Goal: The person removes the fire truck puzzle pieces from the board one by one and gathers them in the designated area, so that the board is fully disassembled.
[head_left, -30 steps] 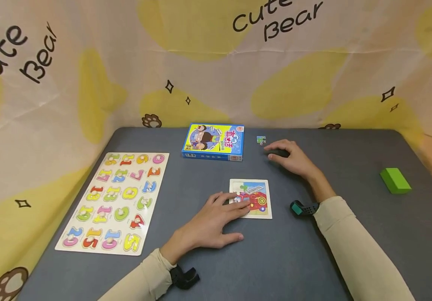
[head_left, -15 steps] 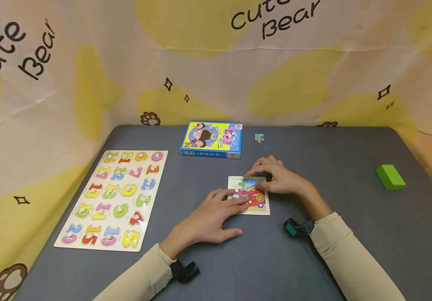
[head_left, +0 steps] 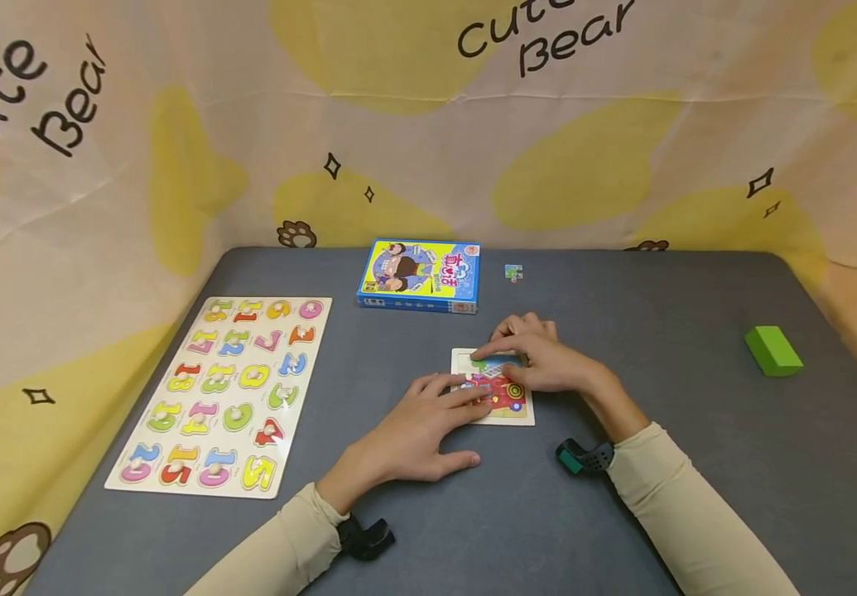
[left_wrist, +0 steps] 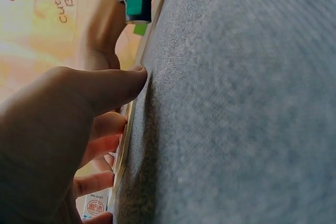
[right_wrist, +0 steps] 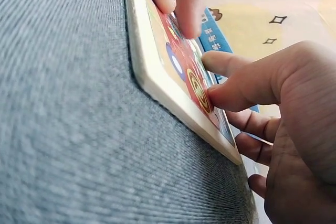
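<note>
A square jigsaw puzzle of a red fire engine, in a pale frame (head_left: pixel 519 420), lies flat on the dark grey table. My left hand (head_left: pixel 428 434) rests on its left part, fingers stretched over the picture and thumb spread out beside it on the table. From the right, my right hand (head_left: pixel 551 362) touches the upper part of the picture with thumb and index finger, which stand apart. The right wrist view shows that thumb (right_wrist: pixel 223 97) near the fire engine's wheel; the other fingers bend past the puzzle's edge. A small loose jigsaw piece (head_left: pixel 513 273) lies farther back.
A blue and yellow card-game box (head_left: pixel 419 276) sits at the back, left of the loose piece. On the left lies a number peg board (head_left: pixel 290 463). A green block (head_left: pixel 773 351) stands at the far right. Printed cloth (head_left: pixel 398 149) hangs behind the table.
My right hand has come from beside the loose piece at the back down to the puzzle's upper part, then shifted slightly left. The left hand stays on the puzzle.
</note>
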`<state>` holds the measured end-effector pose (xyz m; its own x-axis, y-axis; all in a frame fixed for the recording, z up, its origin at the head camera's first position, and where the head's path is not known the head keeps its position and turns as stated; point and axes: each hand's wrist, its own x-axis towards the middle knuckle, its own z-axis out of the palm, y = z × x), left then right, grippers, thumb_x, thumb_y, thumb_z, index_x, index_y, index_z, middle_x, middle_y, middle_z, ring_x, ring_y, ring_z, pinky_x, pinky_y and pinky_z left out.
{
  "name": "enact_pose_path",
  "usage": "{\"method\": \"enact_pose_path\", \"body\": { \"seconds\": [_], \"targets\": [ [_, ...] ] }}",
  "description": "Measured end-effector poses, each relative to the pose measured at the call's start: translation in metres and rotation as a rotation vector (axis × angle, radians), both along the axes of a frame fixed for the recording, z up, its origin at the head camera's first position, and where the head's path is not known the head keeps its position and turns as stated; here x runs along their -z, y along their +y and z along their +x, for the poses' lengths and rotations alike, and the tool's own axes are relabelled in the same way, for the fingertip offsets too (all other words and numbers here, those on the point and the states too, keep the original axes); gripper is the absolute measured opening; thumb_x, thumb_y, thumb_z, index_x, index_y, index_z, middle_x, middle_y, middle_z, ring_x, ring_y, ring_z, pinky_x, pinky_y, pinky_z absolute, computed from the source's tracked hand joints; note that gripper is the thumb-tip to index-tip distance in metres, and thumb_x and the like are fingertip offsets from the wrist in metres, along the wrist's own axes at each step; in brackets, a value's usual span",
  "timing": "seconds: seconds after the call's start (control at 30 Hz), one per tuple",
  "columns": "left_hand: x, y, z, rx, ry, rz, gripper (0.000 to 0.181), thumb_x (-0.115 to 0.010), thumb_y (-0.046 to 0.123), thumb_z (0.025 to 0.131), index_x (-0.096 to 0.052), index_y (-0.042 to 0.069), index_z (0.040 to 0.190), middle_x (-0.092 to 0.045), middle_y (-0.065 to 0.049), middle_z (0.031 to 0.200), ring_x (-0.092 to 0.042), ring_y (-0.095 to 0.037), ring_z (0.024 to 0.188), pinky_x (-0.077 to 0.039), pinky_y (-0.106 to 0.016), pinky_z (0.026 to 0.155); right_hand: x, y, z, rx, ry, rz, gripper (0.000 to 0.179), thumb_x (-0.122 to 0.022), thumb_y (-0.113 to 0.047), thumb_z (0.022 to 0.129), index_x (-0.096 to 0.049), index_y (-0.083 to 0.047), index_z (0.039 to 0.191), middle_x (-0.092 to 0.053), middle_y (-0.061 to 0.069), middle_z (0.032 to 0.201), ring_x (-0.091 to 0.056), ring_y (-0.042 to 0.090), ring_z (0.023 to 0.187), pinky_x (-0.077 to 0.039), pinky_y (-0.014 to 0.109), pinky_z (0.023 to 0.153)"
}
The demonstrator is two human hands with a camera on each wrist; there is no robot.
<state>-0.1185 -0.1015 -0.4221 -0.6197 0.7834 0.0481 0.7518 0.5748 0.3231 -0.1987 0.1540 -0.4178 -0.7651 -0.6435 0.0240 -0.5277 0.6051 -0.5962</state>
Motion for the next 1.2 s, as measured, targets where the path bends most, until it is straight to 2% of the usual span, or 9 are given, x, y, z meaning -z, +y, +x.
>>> {"method": "enact_pose_path", "body": {
  "seconds": [0.3, 0.67, 0.97, 1.2],
  "targets": [
    [0.0010, -0.0002, -0.0004, -0.009, -0.014, 0.014, 0.062, -0.067, 0.051, 0.094, -0.056, 0.021, 0.148, -0.046, 0.003, 0.160, -0.036, -0.025, 0.148, -0.025, -0.053, 0.121, 0.0028, -0.0026, -0.0015, -0.009, 0.006, 0.026, 0.045, -0.063, -0.006, 0.088, -0.074, -0.032, 0.124, -0.055, 0.000, 0.113, -0.037, 0.022, 0.104, -0.017, 0.045, 0.086],
    [0.0013, 0.0006, -0.0007, -0.027, -0.030, 0.011, 0.063, -0.066, 0.052, 0.094, -0.055, 0.022, 0.148, -0.044, 0.004, 0.161, -0.034, -0.026, 0.149, -0.024, -0.053, 0.121, 0.0008, -0.0017, -0.0008, 0.005, -0.029, -0.009, 0.049, -0.057, 0.001, 0.089, -0.075, -0.030, 0.122, -0.055, 0.002, 0.112, -0.036, 0.024, 0.102, -0.016, 0.049, 0.087],
    [0.0041, 0.0008, -0.0008, -0.021, 0.004, 0.025, 0.063, -0.068, 0.051, 0.093, -0.056, 0.022, 0.148, -0.047, 0.003, 0.159, -0.037, -0.027, 0.147, -0.026, -0.054, 0.119, 0.0030, -0.0026, -0.0022, 0.020, -0.036, -0.003, 0.048, -0.060, -0.001, 0.088, -0.075, -0.033, 0.121, -0.055, 0.002, 0.116, -0.036, 0.024, 0.105, -0.015, 0.047, 0.088],
    [0.0027, 0.0005, -0.0006, -0.024, -0.027, 0.026, 0.063, -0.067, 0.050, 0.094, -0.055, 0.022, 0.148, -0.046, 0.003, 0.160, -0.035, -0.027, 0.148, -0.025, -0.054, 0.120, 0.0047, -0.0027, -0.0017, 0.011, -0.030, -0.026, 0.050, -0.062, 0.000, 0.086, -0.075, -0.034, 0.120, -0.056, 0.000, 0.114, -0.037, 0.023, 0.108, -0.016, 0.047, 0.089]
  ]
}}
